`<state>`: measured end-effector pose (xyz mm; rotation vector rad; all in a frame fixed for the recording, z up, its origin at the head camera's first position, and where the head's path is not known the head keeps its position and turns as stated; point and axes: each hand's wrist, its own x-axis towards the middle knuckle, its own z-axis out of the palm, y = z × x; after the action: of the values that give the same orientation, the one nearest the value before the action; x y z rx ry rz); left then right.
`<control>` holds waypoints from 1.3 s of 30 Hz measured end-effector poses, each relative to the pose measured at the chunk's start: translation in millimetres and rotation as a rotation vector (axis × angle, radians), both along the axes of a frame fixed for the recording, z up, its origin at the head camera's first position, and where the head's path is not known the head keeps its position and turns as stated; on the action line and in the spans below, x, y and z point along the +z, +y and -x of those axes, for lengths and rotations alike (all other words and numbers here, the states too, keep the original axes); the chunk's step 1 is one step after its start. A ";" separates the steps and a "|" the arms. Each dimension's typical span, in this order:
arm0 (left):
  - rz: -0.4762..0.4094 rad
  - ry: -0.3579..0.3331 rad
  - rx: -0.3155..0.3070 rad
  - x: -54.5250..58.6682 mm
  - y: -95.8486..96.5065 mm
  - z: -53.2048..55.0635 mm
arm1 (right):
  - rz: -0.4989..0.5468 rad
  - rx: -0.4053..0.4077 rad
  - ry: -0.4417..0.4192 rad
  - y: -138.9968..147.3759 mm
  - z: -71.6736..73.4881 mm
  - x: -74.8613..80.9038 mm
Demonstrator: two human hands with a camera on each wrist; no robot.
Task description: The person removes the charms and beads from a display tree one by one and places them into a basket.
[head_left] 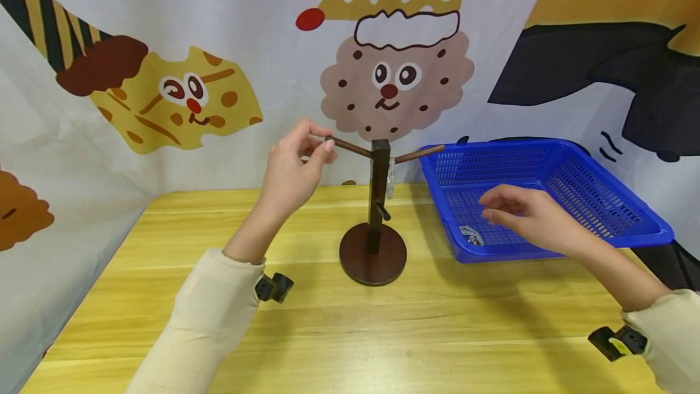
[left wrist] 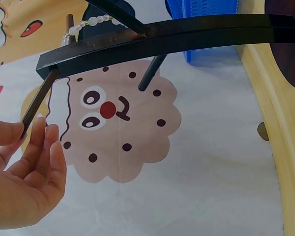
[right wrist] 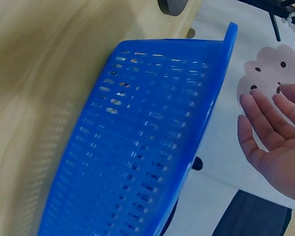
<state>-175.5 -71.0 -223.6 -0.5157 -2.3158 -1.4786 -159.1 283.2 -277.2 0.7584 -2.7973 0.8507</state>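
Observation:
A dark brown wooden stand [head_left: 378, 193] with a round base [head_left: 355, 263] and several pegs is upright on the table. My left hand [head_left: 292, 169] pinches the outer end of its upper left peg [head_left: 352, 147] between thumb and fingertips. On the opposite peg [head_left: 421, 153] hangs a clear beaded bracelet [head_left: 391, 179], its beads [left wrist: 92, 21] also showing in the left wrist view. My right hand [head_left: 530, 217], fingers loosely bent and holding nothing, is above the blue plastic basket [head_left: 579, 187]. Inside, near the front left corner, lies another bracelet [head_left: 471, 236] with clear beads.
The wooden table [head_left: 350, 339] reaches back to a white cloth [head_left: 295, 72] printed with cartoon figures. Right of the stand, the basket has slotted walls and a raised rim. Black cameras sit on both wrists, close to the sleeves [head_left: 219, 297].

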 end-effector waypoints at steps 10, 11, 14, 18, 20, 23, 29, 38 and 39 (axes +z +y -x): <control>-0.001 0.006 0.001 -0.6 0.5 0.1 | 0.020 0.032 -0.005 -18.7 5.4 11.7; -0.001 0.007 0.001 -0.7 0.6 0.0 | 0.024 0.037 -0.004 -20.5 6.3 13.1; -0.003 0.003 0.001 -0.5 0.7 -0.4 | 0.038 0.060 0.003 -25.3 8.9 17.5; -0.002 -0.003 0.003 0.3 1.1 -1.1 | 0.049 0.075 0.001 -31.7 11.8 23.1; -0.002 -0.004 0.003 0.2 1.2 -1.0 | 0.057 0.078 0.005 -35.5 13.0 26.3; -0.006 -0.003 0.001 -0.1 1.2 -0.9 | 0.069 0.079 0.013 -41.8 15.1 31.8; -0.001 0.003 0.002 -0.5 1.0 -1.1 | 0.081 0.071 0.014 -52.8 19.6 41.4; -0.010 -0.006 -0.004 -1.3 0.8 -0.2 | 0.067 0.033 0.011 -63.5 23.7 53.4; -0.010 -0.006 -0.004 -1.2 0.8 -0.3 | 0.066 0.033 0.012 -64.7 23.9 54.4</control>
<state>-175.2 -70.2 -224.9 -0.5144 -2.3127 -1.4950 -182.9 218.5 -222.8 0.7982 -2.7382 0.9358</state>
